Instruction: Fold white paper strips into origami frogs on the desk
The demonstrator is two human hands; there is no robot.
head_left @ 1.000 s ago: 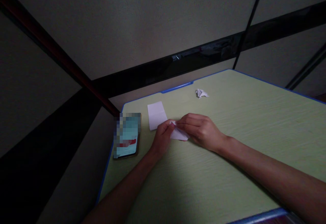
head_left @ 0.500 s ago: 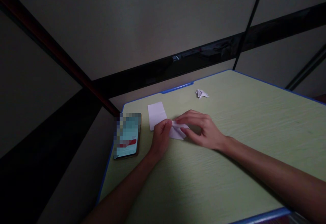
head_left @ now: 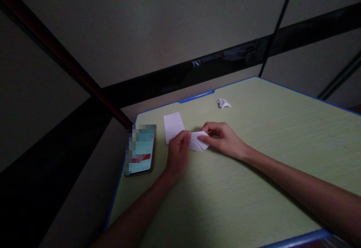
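1. Table [head_left: 276, 146]: a pale green, blue-edged top is set against a panelled surface [head_left: 175, 29]. All items listed below are located on or over it.
2. Right hand [head_left: 224, 139]: the right end of the folded paper [head_left: 196, 136] is held in a narrow pinch. The thumb is laid on the upper face; the fingers are curled behind the far edge, where their exact contact cannot be told.
3. Left hand [head_left: 178, 153]: the left end of the same piece is clamped, thumb on top. The remaining fingers are largely hidden.
4. Phone [head_left: 143, 146]: it is placed face up near the table's left edge, to the left of the left hand and apart from it. Part of its screen is masked.
5. Flat white sheet [head_left: 173, 126]: it is laid just beyond the left hand, by which its near corner is overlapped in view.
6. Folded paper: it is positioned directly between the two grips, with neither hand nearer. Its long axis is directed roughly from hand to hand, across the body. A slanting edge is shown from the left thumb toward the lower right.
7. Small folded paper figure [head_left: 224, 104]: it is situated beyond the right hand, untouched.
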